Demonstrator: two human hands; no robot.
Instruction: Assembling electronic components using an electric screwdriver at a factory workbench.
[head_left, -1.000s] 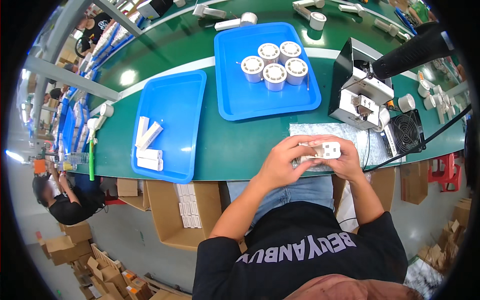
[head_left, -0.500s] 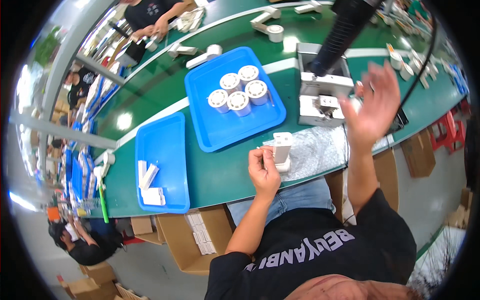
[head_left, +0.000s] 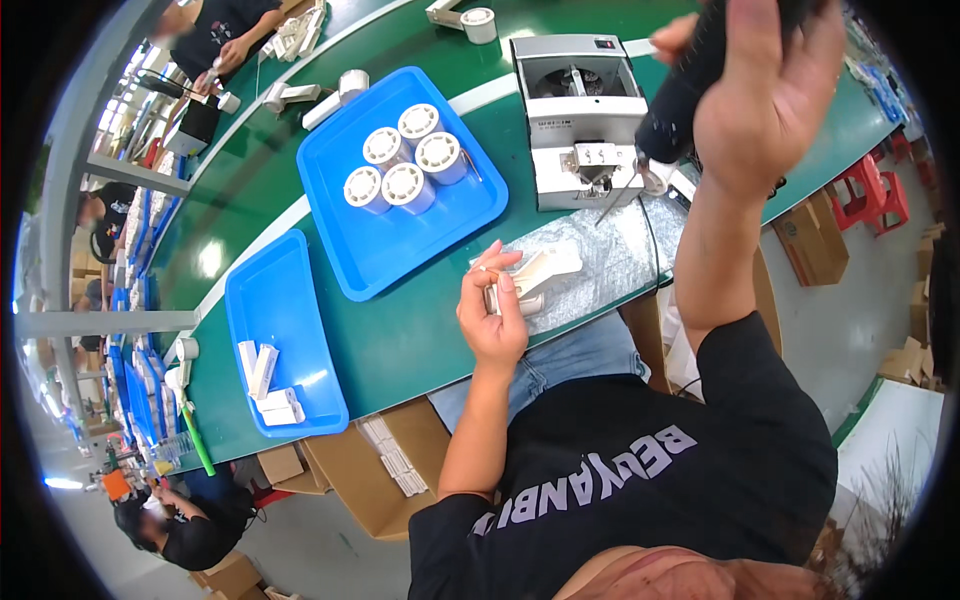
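Note:
My right hand [head_left: 757, 120] is closed round the black body of a hanging electric screwdriver [head_left: 672, 115]. Its thin bit points down and left, just beside the front of the screw feeder [head_left: 575, 172], a grey and white metal box. My left hand [head_left: 492, 320] pinches a white plastic arm-like housing [head_left: 545, 268], its hollow side partly showing, low over a scuffed silver mat [head_left: 610, 262]. Fingers cover part of the housing. A small pale piece shows at the left fingertips, too small to name.
Left of my hands, a blue tray [head_left: 345, 275] bears several white round parts [head_left: 405, 185]. A second blue tray [head_left: 330, 385] holds white oblong pieces [head_left: 262, 370]. Cardboard boxes [head_left: 350, 480] stand below the green bench [head_left: 400, 345]. Co-workers sit farther off; red stools [head_left: 868, 195] are at right.
My right hand, open and blurred before, has closed round the screwdriver and brought it down beside the feeder. The housing in my left hand has tipped from upright toward the right. My view has shifted.

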